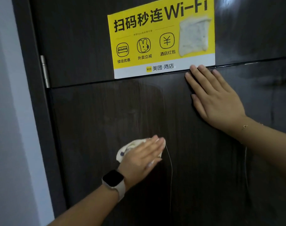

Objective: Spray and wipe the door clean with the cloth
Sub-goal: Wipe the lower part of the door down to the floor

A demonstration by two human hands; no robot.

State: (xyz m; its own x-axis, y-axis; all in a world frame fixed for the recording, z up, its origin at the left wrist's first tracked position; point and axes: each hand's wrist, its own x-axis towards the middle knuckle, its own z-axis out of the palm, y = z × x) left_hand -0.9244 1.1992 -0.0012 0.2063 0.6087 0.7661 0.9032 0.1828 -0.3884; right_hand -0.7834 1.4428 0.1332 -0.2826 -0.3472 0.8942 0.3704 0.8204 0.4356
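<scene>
We press the cloth (132, 148) flat against the dark door (106, 115) with the straight fingers of our left hand (141, 158). Our right hand (215, 98) lies flat, fingers extended, just below the yellow Wi-Fi sticker (155, 38). Faint streaks above the cloth may be moisture.

Left hand (143, 154), right hand (214, 98) flat

Both forearms bare, no sleeves in view. Left hand (142, 154): smartwatch (113, 179) on the wrist, black square face, pale cream band. Right hand (215, 98): thin gold chain bracelet (245, 126) at the wrist, well to the right of the smartwatch, with one small charm.
</scene>
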